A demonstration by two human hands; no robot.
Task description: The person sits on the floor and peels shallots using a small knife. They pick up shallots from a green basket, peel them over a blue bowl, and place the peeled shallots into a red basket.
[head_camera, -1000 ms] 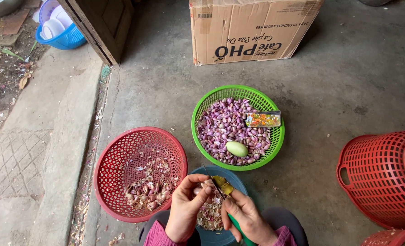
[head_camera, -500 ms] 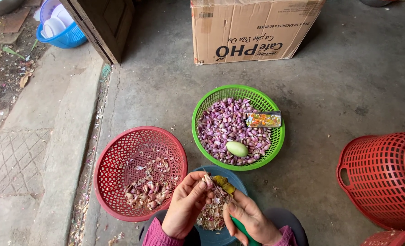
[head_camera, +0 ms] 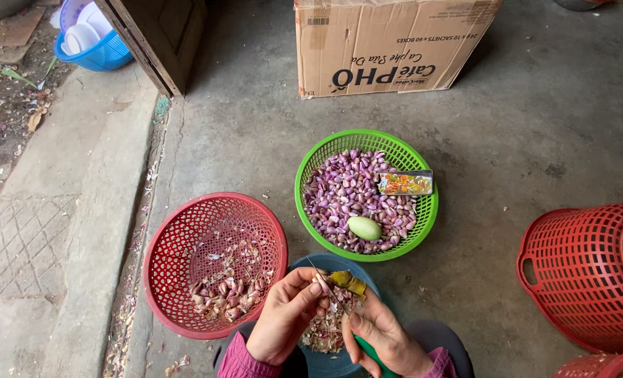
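The left hand (head_camera: 283, 318) pinches a shallot clove (head_camera: 320, 281) in closed fingers, above the blue bowl (head_camera: 325, 264). The right hand (head_camera: 385, 336), just beside it, grips a small knife (head_camera: 323, 283), its thin blade slanting up-left across the clove.

A large brown corrugated cardboard box (head_camera: 394, 43) stands on the grey concrete floor (head_camera: 535, 140) at the top middle of the view, its front face printed with dark lettering and a small barcode label (head_camera: 316, 22) near its upper left corner. A small flat rectangular packet (head_camera: 404, 183), mottled orange, green and yellow, lies on the purple cloves in the green plastic basket (head_camera: 311, 171), toward its right rim.
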